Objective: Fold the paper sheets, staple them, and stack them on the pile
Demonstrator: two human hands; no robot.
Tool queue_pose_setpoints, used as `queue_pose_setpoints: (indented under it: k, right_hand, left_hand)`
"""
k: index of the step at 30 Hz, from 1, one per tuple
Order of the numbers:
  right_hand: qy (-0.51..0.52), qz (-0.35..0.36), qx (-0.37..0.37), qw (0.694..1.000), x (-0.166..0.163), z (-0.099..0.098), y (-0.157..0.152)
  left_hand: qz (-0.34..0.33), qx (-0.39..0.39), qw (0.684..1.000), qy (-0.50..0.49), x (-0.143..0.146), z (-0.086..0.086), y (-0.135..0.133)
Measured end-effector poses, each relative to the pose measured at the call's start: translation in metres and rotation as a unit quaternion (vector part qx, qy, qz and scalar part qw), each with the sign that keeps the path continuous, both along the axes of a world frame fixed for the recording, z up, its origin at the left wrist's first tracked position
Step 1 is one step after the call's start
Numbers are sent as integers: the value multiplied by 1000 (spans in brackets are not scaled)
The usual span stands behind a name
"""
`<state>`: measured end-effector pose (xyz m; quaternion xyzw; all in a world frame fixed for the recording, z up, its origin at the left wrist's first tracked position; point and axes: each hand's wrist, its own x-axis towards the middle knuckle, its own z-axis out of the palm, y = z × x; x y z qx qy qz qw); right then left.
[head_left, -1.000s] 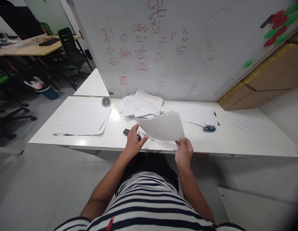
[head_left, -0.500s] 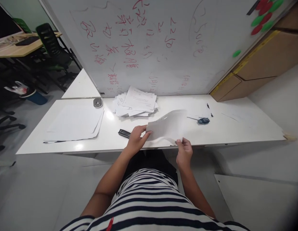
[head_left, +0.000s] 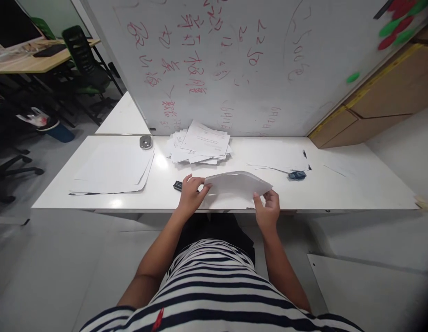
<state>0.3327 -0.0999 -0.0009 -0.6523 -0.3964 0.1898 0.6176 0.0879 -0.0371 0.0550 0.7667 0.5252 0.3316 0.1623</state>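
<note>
Between my two hands a few white paper sheets [head_left: 234,183] stand tilted up over the front edge of the table, bowed along the top. My left hand [head_left: 191,196] pinches their left end. At the right end, my right hand [head_left: 267,207] grips the lower corner between thumb and fingers. Just left of my left hand lies a black stapler-like tool [head_left: 178,186], partly hidden by that hand. Behind the held sheets sits a messy pile of printed papers [head_left: 207,143].
Large white sheets [head_left: 110,168] lie on the left of the white table [head_left: 355,193], with a grey mouse-like object [head_left: 145,142] behind them. A dark blue object with a thin rod [head_left: 297,175] lies to the right. A whiteboard [head_left: 269,92] and cardboard boxes [head_left: 379,103] stand behind.
The held paper has turned from lying slanted and spread out to standing more upright, its right end now at my right hand. My right hand has risen slightly; the view has shifted a little left.
</note>
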Motion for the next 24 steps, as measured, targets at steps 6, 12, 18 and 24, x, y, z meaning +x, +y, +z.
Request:
queue_pose_setpoints:
  k: [6, 12, 18, 24]
  right_hand:
    - [39, 20, -63, 997, -8, -3, 1]
    - [-77, 18, -97, 992, -3, 3, -18]
    - [89, 36, -98, 990, 5, 5, -38]
    - [309, 61, -141, 939, -12, -14, -53]
  left_hand:
    - [1, -28, 999, 17, -1, -4, -4]
    - [-13, -44, 997, 62, -24, -5, -4]
    - [-3, -97, 991, 95, -50, -27, 13]
    - [82, -103, 989, 64, -35, -35, 15]
